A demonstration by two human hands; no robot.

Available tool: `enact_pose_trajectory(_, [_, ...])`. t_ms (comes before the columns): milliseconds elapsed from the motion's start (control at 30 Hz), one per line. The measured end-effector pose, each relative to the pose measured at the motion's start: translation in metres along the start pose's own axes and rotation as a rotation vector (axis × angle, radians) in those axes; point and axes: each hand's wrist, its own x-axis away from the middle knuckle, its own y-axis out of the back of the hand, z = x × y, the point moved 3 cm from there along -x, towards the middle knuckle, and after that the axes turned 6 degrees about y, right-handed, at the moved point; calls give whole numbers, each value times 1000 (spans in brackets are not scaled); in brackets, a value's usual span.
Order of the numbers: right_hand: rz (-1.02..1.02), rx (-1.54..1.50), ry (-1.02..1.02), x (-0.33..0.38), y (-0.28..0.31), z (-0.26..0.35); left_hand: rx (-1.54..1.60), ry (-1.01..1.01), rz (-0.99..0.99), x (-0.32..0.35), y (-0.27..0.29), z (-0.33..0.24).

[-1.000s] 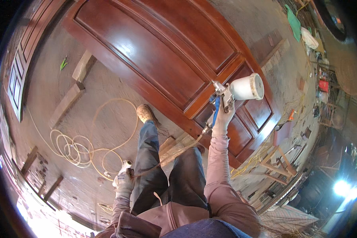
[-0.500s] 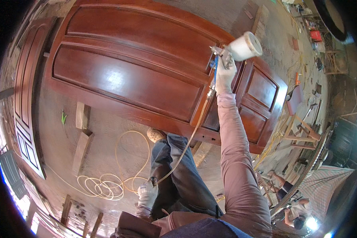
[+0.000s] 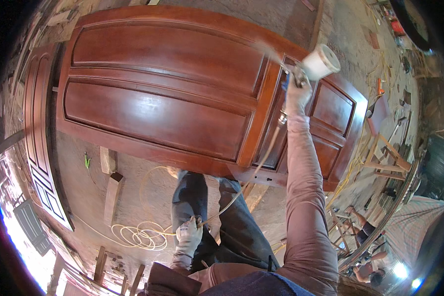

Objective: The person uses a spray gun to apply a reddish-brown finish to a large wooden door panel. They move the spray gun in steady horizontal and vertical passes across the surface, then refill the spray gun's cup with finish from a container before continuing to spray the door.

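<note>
A large reddish-brown panelled wooden door [image 3: 158, 106] lies flat in front of me, glossy in patches. Over its right part, my gloved right hand [image 3: 298, 93] is closed around a spray gun [image 3: 286, 69], which carries a white cup [image 3: 321, 61]. Whitish mist streams from the nozzle toward the upper left, above the door. A pale hose [image 3: 266, 157] runs from the gun's handle down past my legs. My gloved left hand [image 3: 188, 235] grips that hose by my thigh, low in the view; its fingers partly hide the hose.
Loose hose coils [image 3: 142, 236] lie on the ground at lower left. Wooden blocks [image 3: 113, 197] sit below the door's near edge. Another panelled door [image 3: 42, 133] stands at the left. A wooden stand [image 3: 387, 158] is at the right, with another person [image 3: 372, 266] at lower right.
My right hand has carried the spray gun to the right, and mist now shows at its nozzle. My left hand, still on the hose, sits slightly higher. My legs have shifted apart.
</note>
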Motion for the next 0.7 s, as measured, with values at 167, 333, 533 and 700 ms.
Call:
enact_pose_trajectory(167, [-50, 113, -44, -10, 10, -12, -95, 79, 120, -23, 10, 17])
enact_pose_trajectory(333, [-23, 54, -34, -6, -61, 18, -99, 126, -32, -60, 41, 84])
enact_pose_trajectory(533, [101, -230, -185, 10, -201, 121, -191, 172, 23, -117, 66, 178])
enact_pose_trajectory(700, [138, -464, -227, 19, -319, 210, -116, 70, -67, -150, 105, 225])
